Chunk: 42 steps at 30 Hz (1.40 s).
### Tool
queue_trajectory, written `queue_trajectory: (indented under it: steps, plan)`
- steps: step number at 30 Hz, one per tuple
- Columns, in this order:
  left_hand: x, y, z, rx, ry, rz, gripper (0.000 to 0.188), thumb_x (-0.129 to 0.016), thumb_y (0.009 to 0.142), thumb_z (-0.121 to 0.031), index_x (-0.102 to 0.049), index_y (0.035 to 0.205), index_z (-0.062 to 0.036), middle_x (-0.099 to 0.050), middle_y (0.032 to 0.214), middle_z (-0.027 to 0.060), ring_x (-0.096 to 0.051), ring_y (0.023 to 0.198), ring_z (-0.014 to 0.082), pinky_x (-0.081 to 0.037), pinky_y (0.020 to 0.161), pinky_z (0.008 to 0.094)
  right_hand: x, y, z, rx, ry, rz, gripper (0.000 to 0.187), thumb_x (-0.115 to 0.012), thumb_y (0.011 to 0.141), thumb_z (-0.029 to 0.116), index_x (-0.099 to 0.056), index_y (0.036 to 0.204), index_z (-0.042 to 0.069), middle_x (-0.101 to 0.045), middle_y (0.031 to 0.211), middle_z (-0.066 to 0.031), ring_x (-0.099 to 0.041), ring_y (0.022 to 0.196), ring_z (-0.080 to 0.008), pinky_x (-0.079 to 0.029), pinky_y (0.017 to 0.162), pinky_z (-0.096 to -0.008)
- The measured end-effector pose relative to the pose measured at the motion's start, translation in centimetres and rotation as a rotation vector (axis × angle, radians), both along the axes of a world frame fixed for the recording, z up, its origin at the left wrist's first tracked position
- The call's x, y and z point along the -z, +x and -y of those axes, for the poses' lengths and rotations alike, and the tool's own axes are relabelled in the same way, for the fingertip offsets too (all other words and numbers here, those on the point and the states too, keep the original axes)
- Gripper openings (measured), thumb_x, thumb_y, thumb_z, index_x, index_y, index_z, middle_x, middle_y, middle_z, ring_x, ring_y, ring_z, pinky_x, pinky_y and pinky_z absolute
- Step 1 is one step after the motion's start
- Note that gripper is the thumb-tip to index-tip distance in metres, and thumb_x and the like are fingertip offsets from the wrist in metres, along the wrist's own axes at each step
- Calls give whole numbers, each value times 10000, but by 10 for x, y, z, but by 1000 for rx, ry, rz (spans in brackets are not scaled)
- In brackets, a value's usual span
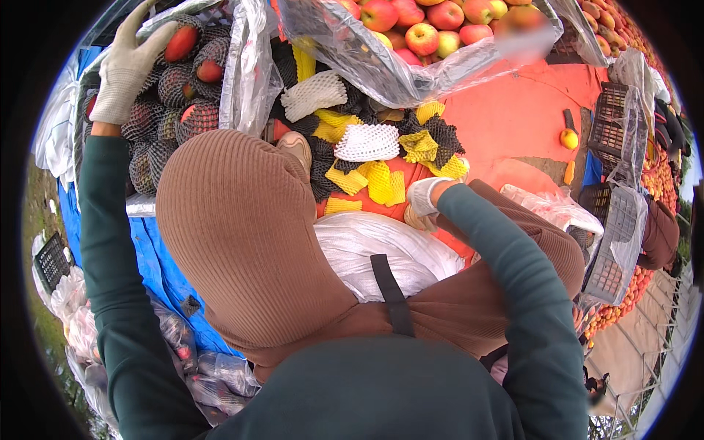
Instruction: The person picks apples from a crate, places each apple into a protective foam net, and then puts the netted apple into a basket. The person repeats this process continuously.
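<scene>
At the upper left, my left hand (126, 73), in a white knit glove, reaches over a lined crate with its fingers apart. Beneath and beside it lie several red apples (180, 44) in black foam nets (176, 84); one fingertip comes close to a bare red patch. My right hand (423, 196), gloved too, hangs low between my knees beside loose yellow foam nets (380, 182). Its fingers bend down and are mostly hidden, so what they hold, if anything, does not show. A white foam net (367, 142) rests on the pile near it.
A plastic-lined crate of bare red and yellow apples (422, 38) stands ahead. Red sheeting (513, 110) covers ground to the right, near black crates (609, 125). A white sack (389, 246) lies between my legs. Blue sheeting (158, 257) and bagged fruit (220, 378) are at left.
</scene>
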<state>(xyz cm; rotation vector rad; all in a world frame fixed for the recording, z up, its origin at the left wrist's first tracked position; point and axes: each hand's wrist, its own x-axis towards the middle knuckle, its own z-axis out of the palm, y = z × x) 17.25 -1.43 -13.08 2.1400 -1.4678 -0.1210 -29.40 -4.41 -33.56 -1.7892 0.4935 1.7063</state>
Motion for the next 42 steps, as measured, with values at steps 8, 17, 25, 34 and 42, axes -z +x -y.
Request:
queue_trajectory:
  steps: [8, 17, 25, 34, 42]
  plan:
    - [-54, -94, -34, 169, -247, -554, 498, -602, 830, -269, -455, 1265, -76, -569, 1131, 141, -562, 1053, 256, -433, 908, 328, 16, 46, -45, 539, -100, 642, 259, -510, 792, 208, -640, 975, 78, -642, 936, -160, -614, 879, -312, -476, 761, -380]
    - [-52, -150, -59, 149, -187, -860, 462, -590, 842, -256, -472, 1244, -61, -580, 1109, 130, -572, 1034, 238, -438, 897, 313, 70, 125, -80, 465, -277, 946, 262, -548, 754, 116, -583, 1004, 46, -599, 979, -181, -574, 963, -327, -469, 803, -410]
    - [-49, -162, -44, 163, -181, -960, 431, -580, 854, -244, -487, 1226, -48, -589, 1090, 120, -581, 1017, 223, -443, 887, 300, 82, 103, -68, 311, -297, 862, 204, -516, 759, 87, -618, 934, 62, -643, 871, -157, -622, 849, -314, -483, 741, -405]
    - [-76, -201, 23, 412, -348, -1072, 399, -568, 866, -232, -504, 1205, -32, -600, 1068, 109, -591, 997, 205, -449, 876, 285, -5, 91, 14, 972, 263, 619, 308, -608, 729, 240, -615, 931, 7, -644, 832, -121, -628, 706, -173, -482, 599, -285]
    - [-99, -249, 29, 537, -24, -990, 527, -603, 817, -97, -393, 1292, -4, -484, 1253, 121, -467, 1154, 183, -396, 953, 297, -253, 18, 82, 1176, 311, 963, 233, -551, 773, 158, -520, 965, 29, -517, 607, -13, -461, 445, -77, -350, 406, -209]
